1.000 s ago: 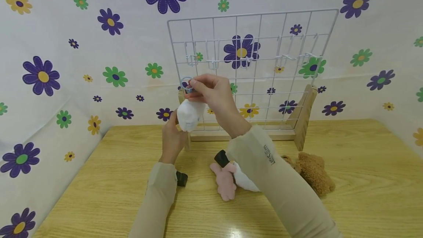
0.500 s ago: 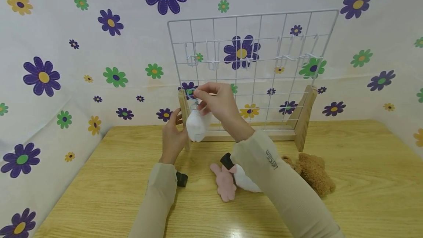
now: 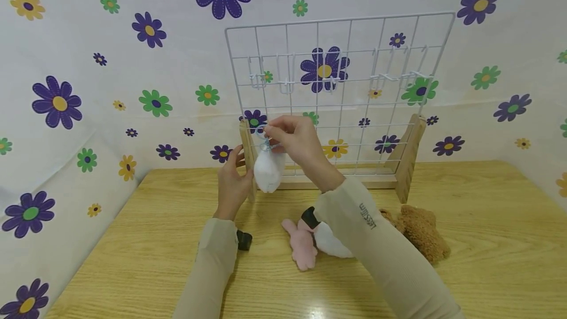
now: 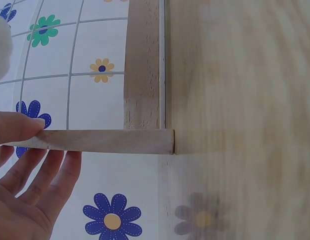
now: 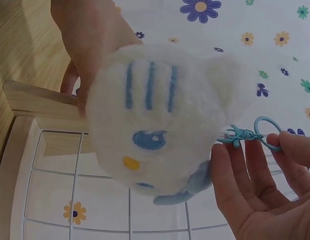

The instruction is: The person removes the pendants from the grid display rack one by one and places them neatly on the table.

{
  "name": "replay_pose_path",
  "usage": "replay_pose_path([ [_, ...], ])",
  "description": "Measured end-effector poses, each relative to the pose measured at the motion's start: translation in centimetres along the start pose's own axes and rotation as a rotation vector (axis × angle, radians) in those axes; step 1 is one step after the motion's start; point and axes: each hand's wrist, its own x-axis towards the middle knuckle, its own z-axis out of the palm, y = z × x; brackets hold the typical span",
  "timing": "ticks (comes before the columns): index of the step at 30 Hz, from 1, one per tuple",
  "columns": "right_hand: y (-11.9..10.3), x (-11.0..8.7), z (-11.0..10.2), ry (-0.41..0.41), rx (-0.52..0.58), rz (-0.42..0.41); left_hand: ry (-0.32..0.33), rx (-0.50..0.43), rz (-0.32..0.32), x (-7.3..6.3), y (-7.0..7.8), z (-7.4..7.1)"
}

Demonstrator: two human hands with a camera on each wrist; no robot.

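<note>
In the right wrist view, a white plush keychain (image 5: pixel 150 120) has a round face with blue stitched stripes, a blue eye and a yellow nose. My right hand (image 3: pixel 302 146) pinches its light blue ring (image 5: pixel 267 118) between thumb and finger, with other fingers against the plush. The toy hangs below this hand, in front of the left end of a white wire grid rack (image 3: pixel 336 21). My left hand (image 3: pixel 232 188) holds the rack's left wooden upright (image 4: pixel 110 141), thumb on one side and fingers on the other.
White hooks (image 3: pixel 331 82) hang across the grid's upper part. On the wooden table (image 3: pixel 133 260) lie a pink plush (image 3: pixel 302 247), a white plush (image 3: pixel 331 241) partly behind my right sleeve, and a brown fluffy plush (image 3: pixel 421 230).
My right hand has come down and slightly right with the plush keychain, which now hangs lower. My left hand's place stays about the same, at the wooden upright.
</note>
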Motion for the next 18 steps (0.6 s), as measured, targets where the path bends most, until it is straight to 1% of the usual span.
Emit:
replay_pose_path([
  [5, 0.4, -0.2, -0.3, -0.008, -0.008, 0.003, 0.004, -0.004, -0.002, 0.0, -0.2, 0.0],
  [12, 0.9, -0.5, -0.6, -0.022, -0.036, 0.029, 0.000, -0.008, -0.004, -0.1, -0.4, 0.0],
  [18, 1.4, -0.6, -0.8, -0.041, -0.005, 0.044, -0.002, 0.003, -0.019, 0.0, -0.4, 0.0],
])
